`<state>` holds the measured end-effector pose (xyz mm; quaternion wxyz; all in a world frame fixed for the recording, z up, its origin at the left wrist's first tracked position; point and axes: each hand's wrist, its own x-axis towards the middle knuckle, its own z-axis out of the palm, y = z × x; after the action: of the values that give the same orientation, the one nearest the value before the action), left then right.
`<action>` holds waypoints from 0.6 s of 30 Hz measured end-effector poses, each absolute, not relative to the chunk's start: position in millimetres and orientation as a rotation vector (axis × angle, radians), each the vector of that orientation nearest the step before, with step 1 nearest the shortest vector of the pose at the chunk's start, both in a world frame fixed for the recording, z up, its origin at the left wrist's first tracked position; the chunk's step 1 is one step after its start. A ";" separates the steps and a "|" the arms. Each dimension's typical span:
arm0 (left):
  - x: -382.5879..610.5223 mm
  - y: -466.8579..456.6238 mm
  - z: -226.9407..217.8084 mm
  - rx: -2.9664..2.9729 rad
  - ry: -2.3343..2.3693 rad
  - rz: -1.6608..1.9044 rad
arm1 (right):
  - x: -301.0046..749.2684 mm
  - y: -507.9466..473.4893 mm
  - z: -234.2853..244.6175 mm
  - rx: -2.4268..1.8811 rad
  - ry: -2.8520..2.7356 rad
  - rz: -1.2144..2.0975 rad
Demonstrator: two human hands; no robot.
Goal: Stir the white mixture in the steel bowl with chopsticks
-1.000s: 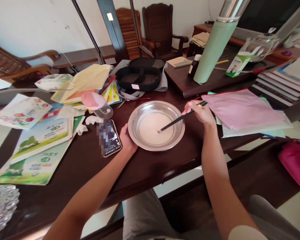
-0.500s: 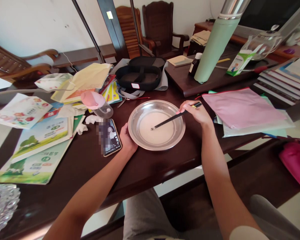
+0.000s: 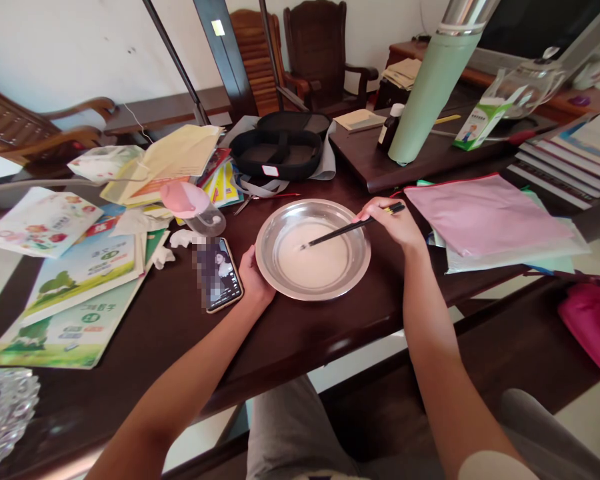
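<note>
A shallow steel bowl with white liquid in its middle sits on the dark wooden table. My left hand grips the bowl's near-left rim, fingers partly hidden under it. My right hand is closed on a pair of black chopsticks at their gold-tipped top end. The chopstick tips rest in the white liquid, left of the bowl's centre.
A phone lies just left of my left hand. Books, papers and a pink-capped bottle crowd the left. A black case stands behind the bowl, a pink folder and a green flask to the right.
My right hand has moved the chopsticks leftward through the white liquid, tips going from right of centre to left of centre. The left hand and the bowl have stayed put.
</note>
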<state>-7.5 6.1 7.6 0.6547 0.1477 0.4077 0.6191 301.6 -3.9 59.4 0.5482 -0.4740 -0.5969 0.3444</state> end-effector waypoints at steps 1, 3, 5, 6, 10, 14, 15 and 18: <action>-7.2 5.9 8.2 0.333 0.924 1.406 | 304.3 -3.9 58.8 -1.142 -1.364 0.769; -6.6 5.5 9.5 0.322 0.927 1.407 | 311.8 -4.4 56.5 -1.158 -1.259 0.687; -6.2 5.1 10.5 0.310 0.934 1.400 | 316.3 -5.3 54.8 -1.138 -1.227 0.677; -6.2 5.0 10.9 0.306 0.936 1.396 | 316.0 -5.7 54.7 -1.123 -1.251 0.709; -6.5 4.7 11.8 0.301 0.939 1.384 | 303.6 -5.7 58.8 -1.095 -1.431 0.862; -6.6 4.8 11.6 0.310 0.934 1.395 | 306.3 -5.5 59.5 -1.143 -1.343 0.755; -6.6 4.9 11.4 0.317 0.932 1.398 | 310.1 -5.8 58.4 -1.142 -1.297 0.718; -6.8 5.1 10.8 0.331 0.936 1.398 | 317.0 -6.8 55.7 -1.099 -1.259 0.715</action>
<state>-6.8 5.1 10.8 0.6544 0.1460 0.4127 0.6165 317.0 -6.8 55.7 0.6147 -0.4768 -0.5463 0.3105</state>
